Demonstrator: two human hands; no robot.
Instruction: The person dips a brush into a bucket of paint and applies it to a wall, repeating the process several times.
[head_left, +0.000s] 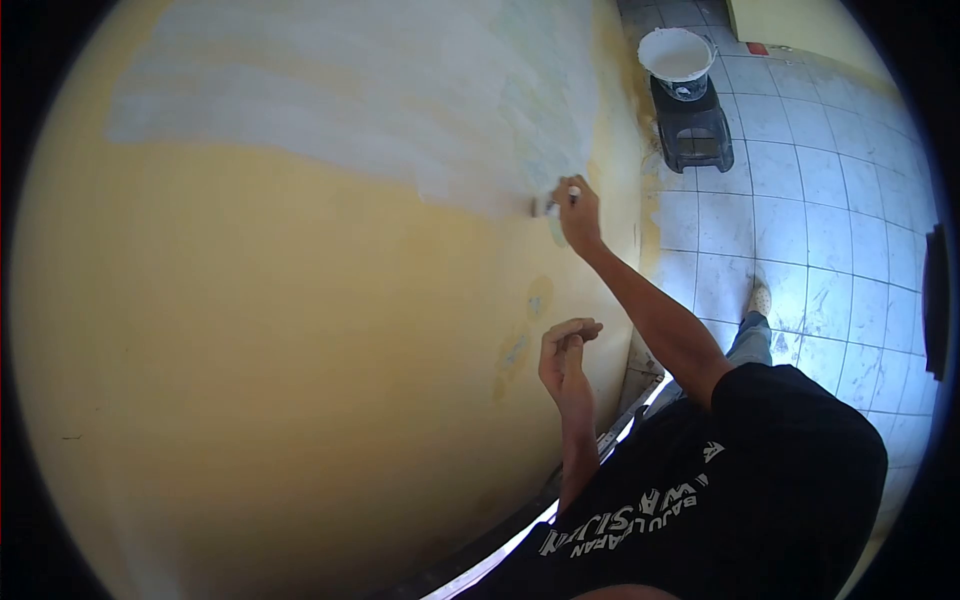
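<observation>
While R hand (579, 213) holds brush (549, 207), bucket (646, 50) on stool (692, 132) nr wall (250, 330)

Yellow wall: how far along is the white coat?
Done: a white patch covers the upper stretch of the yellow wall. In hand: the right hand presses a brush at the patch's lower edge; the left hand is curled nearby. Left: the broad bare yellow below, including its patched spots.

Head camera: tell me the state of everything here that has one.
Wall: yellow, partly coated white.
Right hand: closed on a small tool held against the wall.
Left hand: curled shut near the wall, nothing visible in it.
Bucket: open, white inside, standing on a stool.
</observation>
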